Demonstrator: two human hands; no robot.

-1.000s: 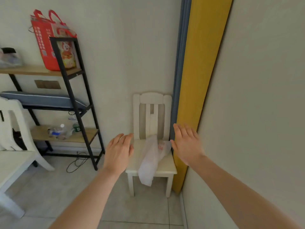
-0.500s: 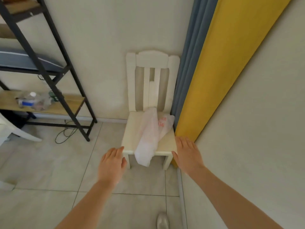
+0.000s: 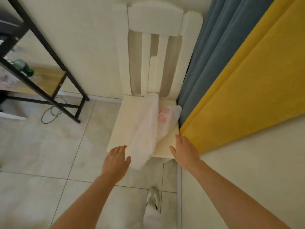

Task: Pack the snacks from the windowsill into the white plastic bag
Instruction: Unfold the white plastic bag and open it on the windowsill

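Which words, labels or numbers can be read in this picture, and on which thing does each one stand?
White plastic bag on the chair seat: red print in two lines; the upper line seems to end in "ER", the rest is creased and too blurred to read.
Green bottle on the shelf: any label is too blurred to read.
No other text shows.
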